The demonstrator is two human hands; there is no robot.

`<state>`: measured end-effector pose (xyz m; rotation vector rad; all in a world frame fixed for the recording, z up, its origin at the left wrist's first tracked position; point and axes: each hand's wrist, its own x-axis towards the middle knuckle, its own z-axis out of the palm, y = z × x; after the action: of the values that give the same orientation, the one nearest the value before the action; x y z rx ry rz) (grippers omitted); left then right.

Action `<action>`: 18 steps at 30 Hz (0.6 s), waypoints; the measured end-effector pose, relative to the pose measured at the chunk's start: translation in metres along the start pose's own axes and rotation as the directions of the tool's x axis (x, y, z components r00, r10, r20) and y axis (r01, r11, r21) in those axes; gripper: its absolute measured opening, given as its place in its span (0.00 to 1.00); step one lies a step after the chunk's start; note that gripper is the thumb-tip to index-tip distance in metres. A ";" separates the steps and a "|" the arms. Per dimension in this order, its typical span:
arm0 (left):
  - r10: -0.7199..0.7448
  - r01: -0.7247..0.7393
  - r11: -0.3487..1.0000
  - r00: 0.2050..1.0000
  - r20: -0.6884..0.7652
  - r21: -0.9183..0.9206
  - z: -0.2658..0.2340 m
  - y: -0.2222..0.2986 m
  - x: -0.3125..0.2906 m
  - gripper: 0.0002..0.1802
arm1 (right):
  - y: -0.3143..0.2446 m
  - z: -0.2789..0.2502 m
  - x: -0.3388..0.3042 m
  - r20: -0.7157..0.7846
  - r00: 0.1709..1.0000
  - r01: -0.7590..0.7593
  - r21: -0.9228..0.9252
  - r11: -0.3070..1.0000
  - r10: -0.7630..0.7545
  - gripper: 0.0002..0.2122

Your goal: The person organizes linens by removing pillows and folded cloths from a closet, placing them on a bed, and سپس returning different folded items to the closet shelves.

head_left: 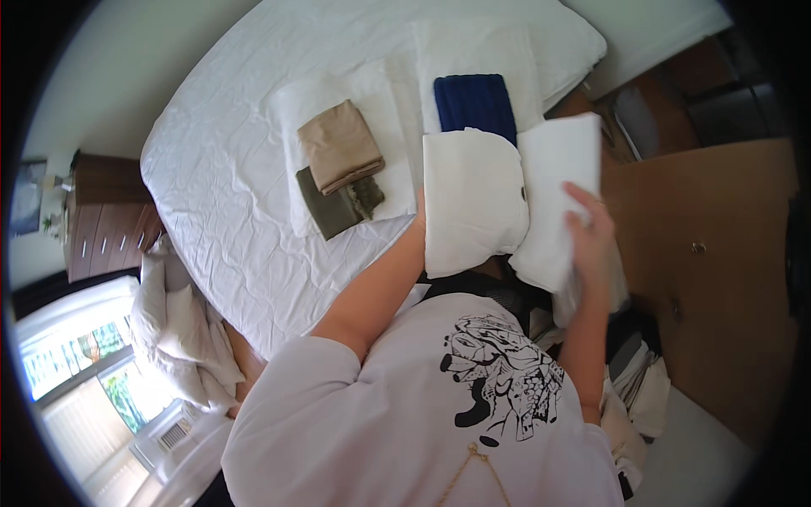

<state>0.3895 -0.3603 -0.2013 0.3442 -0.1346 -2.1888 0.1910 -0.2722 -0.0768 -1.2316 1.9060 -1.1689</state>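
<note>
My left forearm reaches in under a folded off-white cloth (473, 198), which it holds up in front of my body. Only a sliver of my left hand (421, 207) shows at the cloth's left edge; its fingers are hidden behind it. A small dark mark shows on that cloth's right edge. To the right, my right hand (593, 221) holds a second folded white cloth (553, 165) by its right side, slightly blurred. A folded navy blue cloth (475, 101) lies on the bed just beyond, partly covered by the off-white one.
On the white bed (220, 152) a folded tan cloth (340, 145) overlaps an olive green one (328, 205), both on folded white bedding. Brown cardboard-coloured panel (701, 253) stands at right. Several cloths (646, 389) are piled low right; pillows (182, 329) lie left near a window.
</note>
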 end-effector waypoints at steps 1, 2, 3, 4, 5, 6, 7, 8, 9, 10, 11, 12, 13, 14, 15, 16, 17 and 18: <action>0.016 -0.016 0.999 1.000 0.009 -0.043 -0.002 0.005 -0.003 0.37 | 0.010 -0.019 0.002 -0.018 1.000 -0.019 0.032 0.999 0.020 0.19; 0.044 -0.043 0.996 0.999 0.012 -0.076 -0.004 0.012 -0.007 0.37 | 0.021 -0.031 0.004 -0.056 0.997 -0.053 0.059 0.997 0.056 0.19; 0.072 -0.070 0.992 0.997 0.014 -0.106 -0.005 0.019 -0.010 0.38 | 0.030 -0.042 0.004 -0.090 0.992 -0.080 0.139 0.987 0.093 0.20; 0.102 -0.100 0.986 0.995 0.006 -0.133 -0.009 0.028 -0.014 0.38 | 0.033 -0.046 0.002 -0.133 0.975 -0.150 0.203 0.968 0.179 0.21; 0.131 -0.129 0.979 0.991 0.002 -0.157 -0.011 0.038 -0.016 0.38 | 0.038 -0.052 0.000 -0.120 0.978 -0.147 0.200 0.969 0.173 0.21; 0.159 -0.157 0.974 0.987 -0.002 -0.165 -0.012 0.049 -0.015 0.38 | 0.048 -0.058 -0.001 -0.162 0.975 -0.134 0.126 0.983 0.154 0.21; 0.186 -0.184 0.968 0.983 -0.008 -0.168 -0.014 0.062 -0.014 0.39 | 0.058 -0.062 -0.002 -0.204 0.970 -0.123 0.051 0.991 0.131 0.21; 0.212 -0.212 0.966 0.977 -0.020 -0.151 -0.015 0.076 -0.015 0.39 | 0.065 -0.063 -0.003 -0.196 0.972 -0.117 0.054 0.992 0.126 0.21; 0.233 -0.233 0.963 0.972 -0.019 -0.136 -0.016 0.090 -0.014 0.39 | 0.073 -0.065 -0.005 -0.214 0.960 -0.171 0.059 0.983 0.180 0.21; 0.253 -0.253 0.960 0.967 -0.017 -0.121 -0.018 0.105 -0.012 0.39 | 0.079 -0.066 -0.007 -0.233 0.944 -0.226 0.065 0.972 0.235 0.21; 0.289 -0.289 0.953 0.957 -0.017 -0.090 -0.018 0.122 -0.012 0.39 | 0.082 -0.067 -0.008 -0.226 0.946 -0.223 0.066 0.972 0.233 0.21; 0.290 -0.291 0.953 0.957 -0.018 -0.090 -0.011 0.137 -0.010 0.39 | 0.086 -0.069 -0.010 -0.227 0.938 -0.250 0.075 0.965 0.261 0.20; 0.263 -0.265 0.963 0.964 -0.044 -0.046 -0.002 0.152 -0.007 0.37 | 0.090 -0.070 -0.012 -0.231 0.929 -0.278 0.084 0.957 0.290 0.20; 0.240 -0.241 0.970 0.968 -0.071 -0.004 0.002 0.168 -0.005 0.36 | 0.094 -0.072 -0.012 -0.228 0.930 -0.277 0.084 0.957 0.289 0.20; 0.243 -0.244 0.970 0.967 -0.072 -0.004 -0.004 0.185 -0.001 0.36 | 0.098 -0.074 -0.013 -0.225 0.927 -0.285 0.094 0.954 0.300 0.20; 0.268 -0.263 0.962 0.960 -0.083 0.066 -0.015 0.203 0.003 0.35 | 0.099 -0.074 -0.014 -0.222 0.924 -0.295 0.104 0.950 0.311 0.20; 0.294 -0.280 0.950 0.951 -0.095 0.135 -0.030 0.223 0.007 0.33 | 0.096 -0.073 -0.014 -0.219 0.925 -0.296 0.103 0.950 0.312 0.20; 0.269 -0.238 0.954 0.948 -0.168 0.183 -0.049 0.247 0.010 0.32 | 0.090 -0.072 -0.015 -0.216 0.920 -0.312 0.098 0.945 0.327 0.20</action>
<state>0.5887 -0.5150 -0.1959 0.5926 -0.2364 -1.8828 0.1020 -0.2159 -0.1248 -0.7377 2.1234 -1.2208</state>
